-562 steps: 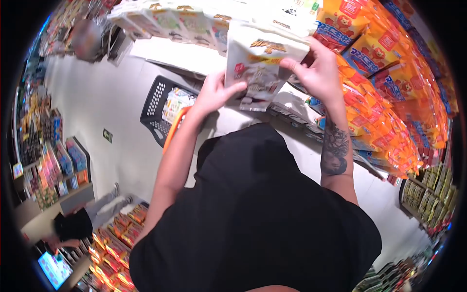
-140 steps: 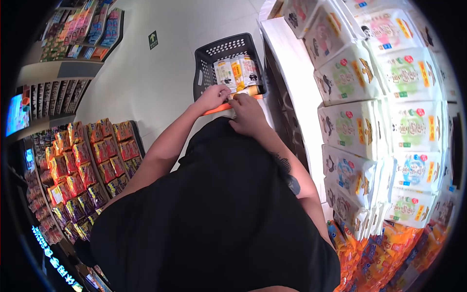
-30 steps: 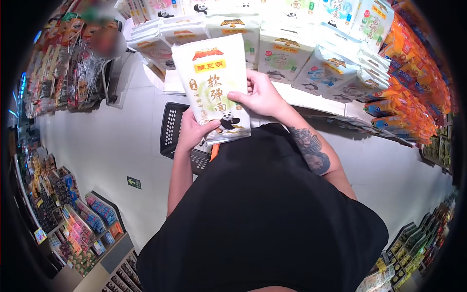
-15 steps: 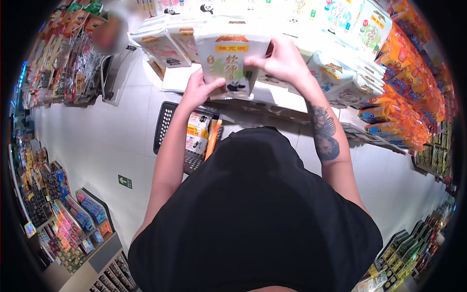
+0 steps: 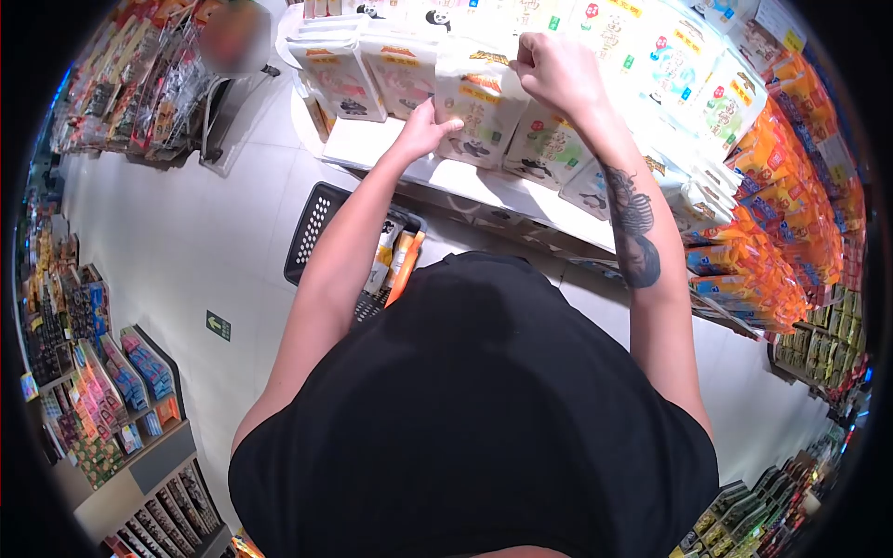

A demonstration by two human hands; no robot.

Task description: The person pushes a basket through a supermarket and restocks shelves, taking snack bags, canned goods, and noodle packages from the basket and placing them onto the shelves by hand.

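Observation:
A white noodle pack with a yellow label and a panda print stands upright at the front of the lit shelf, among similar packs. My left hand grips its left lower side, thumb across the front and fingers partly hidden behind. At its upper right corner, my right hand is closed, pinching the edge; the fingertips are partly hidden. Pink-printed noodle packs stand just left of it, and a green-printed pack is on its right.
Below the white shelf, a black basket holds several packs and something orange. Orange bags are stacked on the right. Bagged goods hang on a rack at left. A green floor sign lies on the tiles.
The noodle pack has gone from being held up in front of the shelf to standing in the row. Both hands moved with it, and the right hand's thumb has left its front.

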